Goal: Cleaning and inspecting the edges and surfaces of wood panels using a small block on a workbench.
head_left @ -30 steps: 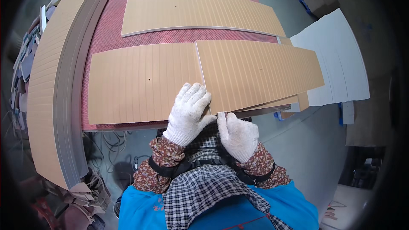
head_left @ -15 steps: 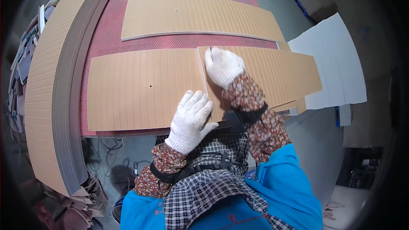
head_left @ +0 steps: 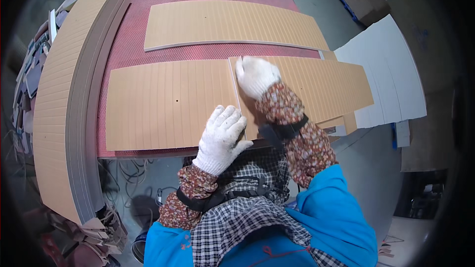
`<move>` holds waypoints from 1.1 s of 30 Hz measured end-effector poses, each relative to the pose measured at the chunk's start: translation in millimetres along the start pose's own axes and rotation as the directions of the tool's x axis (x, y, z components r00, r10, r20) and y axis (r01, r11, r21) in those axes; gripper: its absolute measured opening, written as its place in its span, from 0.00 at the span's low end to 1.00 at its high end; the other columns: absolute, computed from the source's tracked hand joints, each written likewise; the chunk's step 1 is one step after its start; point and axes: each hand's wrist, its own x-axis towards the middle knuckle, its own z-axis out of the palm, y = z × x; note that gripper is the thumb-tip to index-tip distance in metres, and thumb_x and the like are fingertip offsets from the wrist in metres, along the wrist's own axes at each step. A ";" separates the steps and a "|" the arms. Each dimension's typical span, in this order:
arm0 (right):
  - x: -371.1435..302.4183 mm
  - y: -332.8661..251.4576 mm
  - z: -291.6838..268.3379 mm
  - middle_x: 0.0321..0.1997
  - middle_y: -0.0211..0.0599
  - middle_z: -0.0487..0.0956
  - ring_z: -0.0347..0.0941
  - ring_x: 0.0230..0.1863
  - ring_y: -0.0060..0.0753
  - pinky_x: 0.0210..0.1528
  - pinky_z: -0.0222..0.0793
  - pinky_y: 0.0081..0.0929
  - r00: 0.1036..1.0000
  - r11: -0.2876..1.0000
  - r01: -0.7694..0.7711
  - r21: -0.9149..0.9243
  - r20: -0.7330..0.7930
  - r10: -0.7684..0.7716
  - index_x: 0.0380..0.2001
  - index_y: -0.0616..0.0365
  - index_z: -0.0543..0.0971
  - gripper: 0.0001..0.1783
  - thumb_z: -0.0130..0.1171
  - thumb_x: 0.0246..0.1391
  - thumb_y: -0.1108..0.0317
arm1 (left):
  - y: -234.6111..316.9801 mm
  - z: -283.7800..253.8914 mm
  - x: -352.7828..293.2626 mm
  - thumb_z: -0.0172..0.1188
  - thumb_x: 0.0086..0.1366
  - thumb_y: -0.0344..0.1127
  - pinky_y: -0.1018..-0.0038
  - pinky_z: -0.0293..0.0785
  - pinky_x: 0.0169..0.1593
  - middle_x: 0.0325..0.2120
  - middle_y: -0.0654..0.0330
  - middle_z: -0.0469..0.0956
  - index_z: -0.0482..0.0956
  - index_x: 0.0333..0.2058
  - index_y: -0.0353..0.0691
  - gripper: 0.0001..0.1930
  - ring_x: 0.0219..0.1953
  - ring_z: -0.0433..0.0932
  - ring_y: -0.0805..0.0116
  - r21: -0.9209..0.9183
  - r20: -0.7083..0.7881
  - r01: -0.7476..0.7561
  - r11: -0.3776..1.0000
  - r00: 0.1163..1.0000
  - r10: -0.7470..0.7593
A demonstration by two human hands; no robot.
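Two tan grooved panels lie on the red table, the left panel (head_left: 158,118) meeting the edge of the right panel (head_left: 321,84) along a pale seam. My left hand (head_left: 221,131), in a white knit glove, rests flat across the near end of that seam with its fingers stretched out. At the far end, my gloved right hand (head_left: 258,76) is closed against the right panel's edge. Its fingertips are curled under, so anything in them is hidden. A small dark hole shows in the left panel.
Another grooved panel (head_left: 232,22) lies farther back on the red mesh-covered table (head_left: 133,29). A tall stack of panels (head_left: 54,133) stands along the left side. White sheets (head_left: 391,74) sit at the right end. Cables (head_left: 126,173) trail on the floor below.
The view has shifted slightly, with the panels appearing a little lower. Both hands stay at nearly the same places along the seam, left flat and right closed.
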 end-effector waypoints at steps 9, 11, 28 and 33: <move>-164.4 -6.8 5.6 0.18 0.51 0.81 0.83 0.20 0.53 0.25 0.80 0.47 0.994 0.997 0.034 0.065 -0.107 -0.027 0.27 0.59 0.80 0.22 0.52 0.73 0.57 | -5.1 -3.3 -1.9 0.79 0.53 0.43 0.46 0.61 0.76 0.58 0.46 0.81 0.81 0.56 0.35 0.33 0.67 0.74 0.44 0.023 -0.007 0.001 1.000 1.000 -0.001; -196.8 -2.9 10.4 0.15 0.49 0.80 0.81 0.17 0.51 0.22 0.78 0.45 0.992 0.994 0.066 0.084 -0.113 -0.057 0.26 0.58 0.80 0.21 0.55 0.72 0.58 | -4.5 -3.2 -2.2 0.79 0.53 0.42 0.47 0.62 0.75 0.58 0.46 0.81 0.81 0.55 0.35 0.32 0.67 0.74 0.43 0.025 0.003 0.004 1.000 1.000 -0.004; -211.3 194.4 0.7 0.39 0.61 0.84 0.82 0.46 0.65 0.48 0.74 0.55 0.778 0.733 -0.385 0.561 -0.231 0.585 0.39 0.61 0.84 0.29 0.47 0.72 0.44 | 13.5 -4.0 15.4 0.80 0.52 0.41 0.52 0.70 0.67 0.48 0.44 0.82 0.83 0.45 0.31 0.25 0.56 0.78 0.40 0.023 0.064 -0.016 1.000 0.998 0.014; -187.3 287.2 12.1 0.42 0.61 0.85 0.82 0.49 0.64 0.52 0.73 0.55 0.544 0.618 -0.515 0.594 -0.330 0.771 0.40 0.62 0.84 0.34 0.43 0.71 0.40 | 17.1 -0.9 14.3 0.78 0.54 0.39 0.57 0.73 0.58 0.39 0.49 0.81 0.82 0.40 0.33 0.20 0.47 0.79 0.46 0.033 -0.027 -0.087 0.996 0.996 0.088</move>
